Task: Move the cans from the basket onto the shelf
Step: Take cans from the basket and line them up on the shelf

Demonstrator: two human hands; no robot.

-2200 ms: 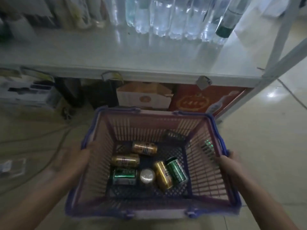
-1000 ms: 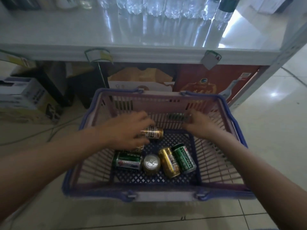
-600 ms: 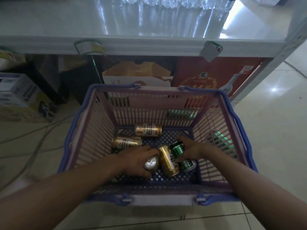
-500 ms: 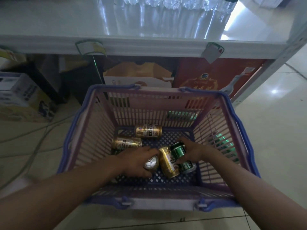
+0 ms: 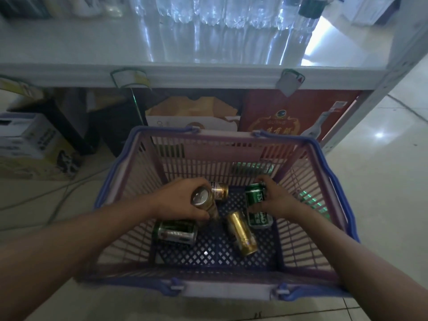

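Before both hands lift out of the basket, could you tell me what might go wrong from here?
1. The left hand grips a gold can and the right hand a green can at once; either one-handed hold might slip on the way up.
2. The shelf edge juts above the basket, so a rising can could knock it.
3. Water bottles crowd the shelf's back; a can pushed deep could topple one.

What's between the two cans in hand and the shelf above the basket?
Nothing visible. The gold can in the left hand and green can in the right hand face bare shelf; water bottles stand further back.
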